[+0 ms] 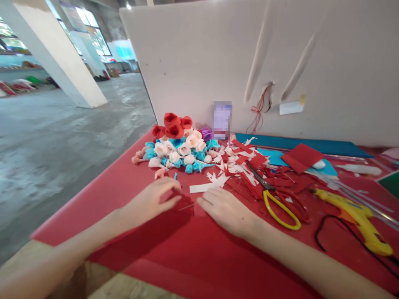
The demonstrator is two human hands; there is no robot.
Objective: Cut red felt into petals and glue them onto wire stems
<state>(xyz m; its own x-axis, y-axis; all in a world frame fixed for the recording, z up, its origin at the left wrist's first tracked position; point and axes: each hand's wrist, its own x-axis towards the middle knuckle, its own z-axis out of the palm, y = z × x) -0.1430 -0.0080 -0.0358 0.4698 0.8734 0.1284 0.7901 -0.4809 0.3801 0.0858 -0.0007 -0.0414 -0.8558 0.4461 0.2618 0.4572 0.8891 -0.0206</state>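
My left hand (154,201) pinches a small red piece of felt (183,205) against the red table cover (174,253), thumb and fingers closed on it. My right hand (226,209) lies beside it on the right, fingers curled down toward the same red piece. What those fingers grip is hidden. A white paper strip (199,187) lies just beyond both hands. Behind it sits a heap of small red, white, blue and pink fabric flowers (177,147).
Yellow-handled scissors (276,201) lie right of my right hand among red and white scraps (246,170). A yellow glue gun (358,218) with a black cord rests at the far right. Blue and red felt sheets (301,157) lie against a white board (249,62).
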